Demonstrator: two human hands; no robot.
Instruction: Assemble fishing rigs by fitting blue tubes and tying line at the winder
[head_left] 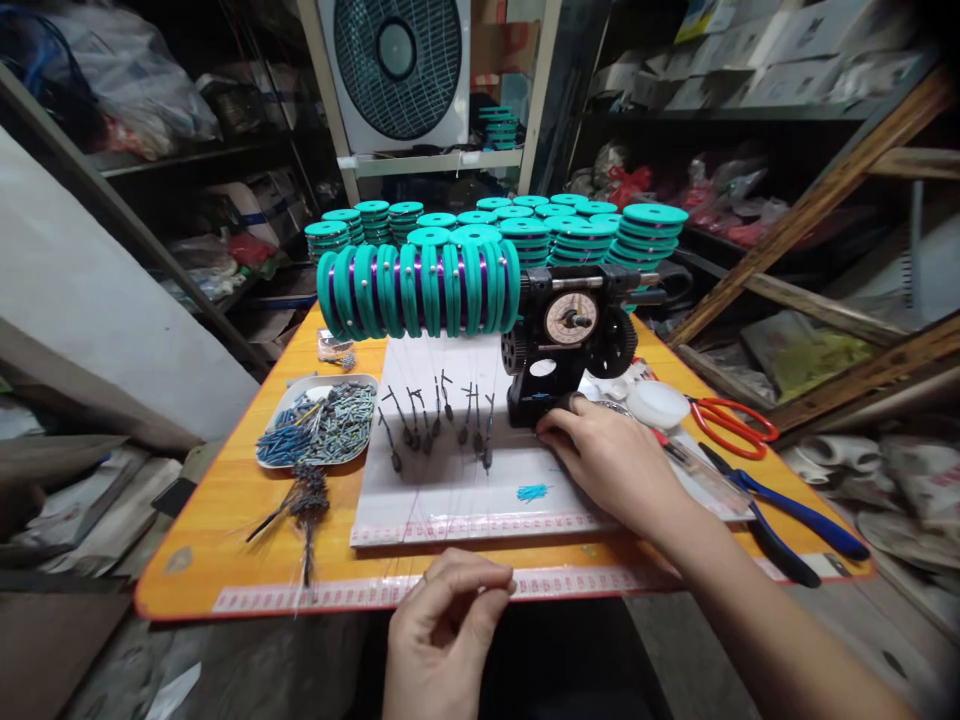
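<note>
My left hand is in front of the table's near edge, thumb and forefinger pinched together; whatever is between them is too small to name. At the foot of a black hand-cranked winder, my right hand rests low over the white board, its fingers drawn together, and what they hold is hidden. A row of teal foam line spools wound with purple line sits on the winder's shaft. Below it stand several small dark float-like pieces with thin stems. Short light-blue tubes lie near my right hand.
On the left are a tray of small blue and grey pieces and a dark bundle. Red-handled scissors, blue-handled pliers and a white round container lie right. Stacked teal spools stand behind.
</note>
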